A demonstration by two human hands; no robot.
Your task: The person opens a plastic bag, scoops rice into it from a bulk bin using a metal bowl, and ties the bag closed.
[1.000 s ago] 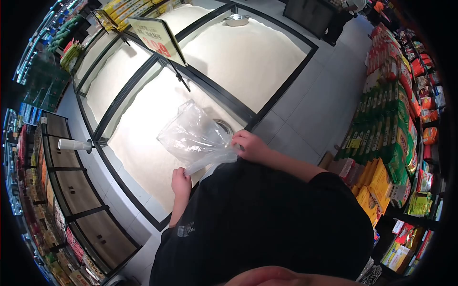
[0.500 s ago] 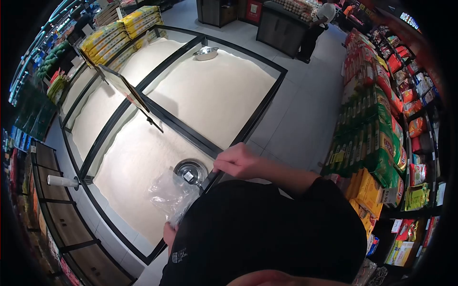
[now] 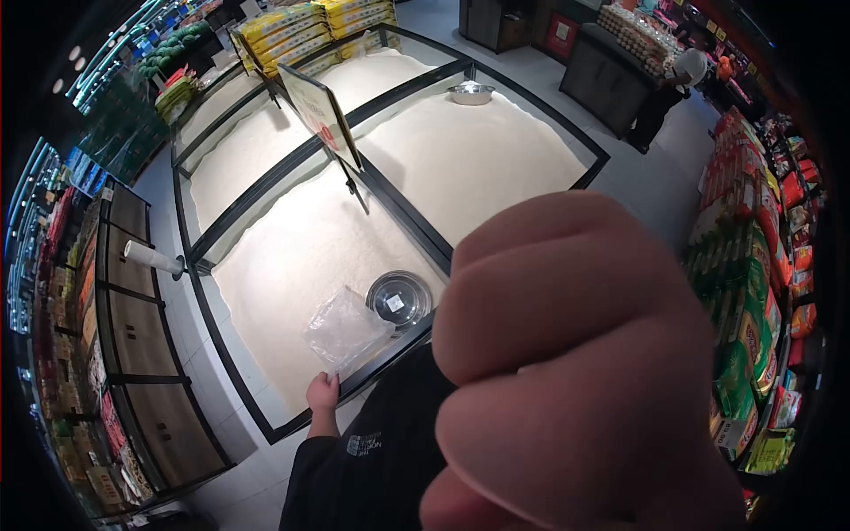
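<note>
My left hand (image 3: 323, 392) is closed on the edge of a clear plastic bag (image 3: 341, 329), which hangs over the near bin of pale grain (image 3: 283, 248). Beside the bag, a round metal bowl (image 3: 398, 299) with a small white label rests on the grain by the bin's front frame. Very close to the camera, my right hand (image 3: 575, 354) fills the lower right with its fingers curled; whether anything is inside them is hidden.
A price sign (image 3: 320, 115) stands on the bin divider. Another metal bowl (image 3: 470, 93) lies in the far bin. A bag roll (image 3: 152, 257) sticks out at left. Green packs (image 3: 739, 327) line the right side. A person (image 3: 660, 102) stands at the back right.
My right hand has left the bag and risen close to the camera. My left hand still holds the bag, now lower. The metal bowl has come into full view as the camera shifted.
</note>
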